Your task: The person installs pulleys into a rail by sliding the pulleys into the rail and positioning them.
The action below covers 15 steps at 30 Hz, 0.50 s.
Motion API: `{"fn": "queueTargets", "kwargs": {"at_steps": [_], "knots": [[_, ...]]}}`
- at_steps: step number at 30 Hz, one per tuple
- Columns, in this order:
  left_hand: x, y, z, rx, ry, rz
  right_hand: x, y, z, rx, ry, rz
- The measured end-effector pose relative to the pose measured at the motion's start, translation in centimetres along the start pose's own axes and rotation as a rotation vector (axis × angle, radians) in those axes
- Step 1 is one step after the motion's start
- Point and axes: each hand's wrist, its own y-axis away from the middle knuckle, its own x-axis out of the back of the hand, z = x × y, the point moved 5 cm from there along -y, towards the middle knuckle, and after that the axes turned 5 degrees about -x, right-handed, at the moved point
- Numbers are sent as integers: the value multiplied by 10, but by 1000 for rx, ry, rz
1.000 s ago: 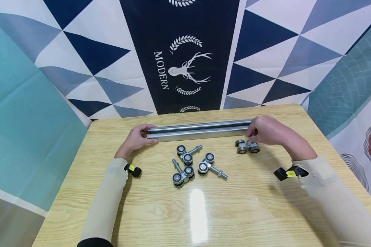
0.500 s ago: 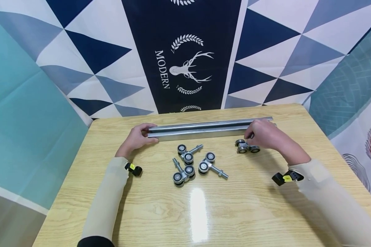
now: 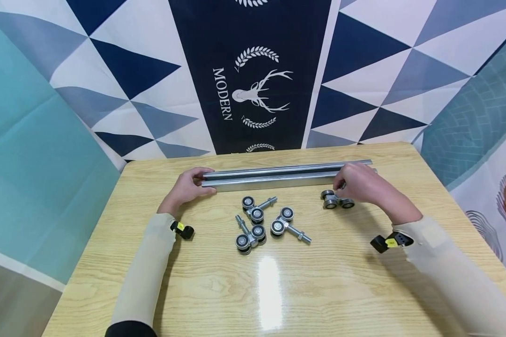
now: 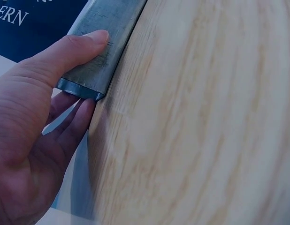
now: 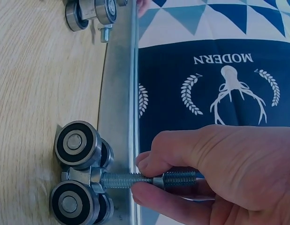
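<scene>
A long metal channel rail point(image 3: 274, 183) lies across the far part of the table. My left hand point(image 3: 188, 187) grips its left end; in the left wrist view the thumb lies along the rail point(image 4: 100, 56) and the other fingers curl at its far side. My right hand point(image 3: 360, 186) pinches the threaded bolt point(image 5: 124, 180) of a four-wheeled roller trolley point(image 5: 77, 145) between thumb and fingers. The trolley's wheels point(image 3: 331, 204) are close over the table, in front of the rail's right part.
Three more roller trolleys with bolts lie mid-table in front of the rail: one at the back point(image 3: 256, 215), one at the front left point(image 3: 242, 241) and one at the right point(image 3: 278, 228). A patterned cloth point(image 3: 253, 126) hangs behind the wooden table point(image 3: 185, 290).
My right hand has shifted slightly left and lower, uncovering the rail's right end, while its trolley stays in nearly the same place. My left hand keeps its grip on the rail.
</scene>
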Motion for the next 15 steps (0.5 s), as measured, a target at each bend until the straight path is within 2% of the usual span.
{"fn": "queueTargets", "kwargs": {"at_steps": [8, 15], "knots": [[-1, 1, 0, 1, -5, -3, 3, 2, -2, 20, 2, 3], [0, 1, 0, -12, -16, 2, 17, 2, -3, 14, 25, 26]]}}
